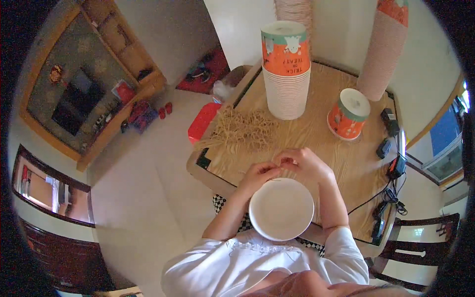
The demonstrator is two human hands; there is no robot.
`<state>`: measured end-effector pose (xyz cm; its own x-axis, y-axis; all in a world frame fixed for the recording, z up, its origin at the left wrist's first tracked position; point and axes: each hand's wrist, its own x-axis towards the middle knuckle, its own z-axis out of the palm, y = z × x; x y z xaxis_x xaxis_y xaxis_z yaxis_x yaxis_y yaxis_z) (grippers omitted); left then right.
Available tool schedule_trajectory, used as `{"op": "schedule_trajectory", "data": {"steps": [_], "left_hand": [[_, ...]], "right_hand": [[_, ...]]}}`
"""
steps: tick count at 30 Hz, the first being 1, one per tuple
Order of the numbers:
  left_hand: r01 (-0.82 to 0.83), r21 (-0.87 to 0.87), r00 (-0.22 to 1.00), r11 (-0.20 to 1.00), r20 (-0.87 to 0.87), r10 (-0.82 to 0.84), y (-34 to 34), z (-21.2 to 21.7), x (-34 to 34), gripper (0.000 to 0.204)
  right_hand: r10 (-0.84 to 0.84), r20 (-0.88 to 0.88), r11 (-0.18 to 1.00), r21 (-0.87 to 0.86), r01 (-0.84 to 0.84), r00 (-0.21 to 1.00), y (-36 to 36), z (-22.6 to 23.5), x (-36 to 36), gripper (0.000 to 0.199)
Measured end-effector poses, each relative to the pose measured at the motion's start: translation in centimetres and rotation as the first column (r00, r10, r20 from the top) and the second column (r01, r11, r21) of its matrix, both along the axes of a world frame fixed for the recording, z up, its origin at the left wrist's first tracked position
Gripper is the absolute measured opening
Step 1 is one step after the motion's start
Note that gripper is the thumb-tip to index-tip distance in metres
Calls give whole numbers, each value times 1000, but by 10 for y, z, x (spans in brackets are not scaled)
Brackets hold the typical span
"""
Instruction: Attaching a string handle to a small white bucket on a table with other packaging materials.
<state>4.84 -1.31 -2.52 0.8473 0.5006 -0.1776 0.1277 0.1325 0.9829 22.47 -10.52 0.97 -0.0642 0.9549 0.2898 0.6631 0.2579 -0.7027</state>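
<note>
My left hand (258,174) and right hand (303,163) meet just above the far rim of the white paper bowl (281,209), which sits bottom-up at the near edge of the tabletop (341,163). The fingertips of both pinch something thin between them, probably a rubber band from the tan heap (242,129) beyond, though it is too small to tell. I judge the bowl light and easily dented, best held at the rim; a band would be soft and stretchy.

The person wears a white short-sleeved shirt (277,257), apparently with faint print across the chest.
</note>
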Motion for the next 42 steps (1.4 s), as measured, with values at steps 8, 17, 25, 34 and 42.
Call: {"op": "schedule_trajectory", "data": {"steps": [8,17,25,34,42], "left_hand": [[-40,52,999,998,-4,40,-8,8,2,21],[-82,-31,996,996,36,83,-12,6,5,19],[-85,-16,996,996,34,86,-10,0,5,16],[-105,26,994,994,12,105,-5,-2,1,17],[-94,-25,994,995,50,95,-6,-7,4,18]], "right_hand": [[-55,6,998,14,55,998,-3,5,-3,9],[-9,-18,999,51,10,1000,-2,3,0,10],[1,9,999,43,-1,1000,-1,-2,4,10],[-124,-85,990,-79,117,989,-9,16,-1,16],[-67,28,995,73,64,997,-6,8,0,14]]}}
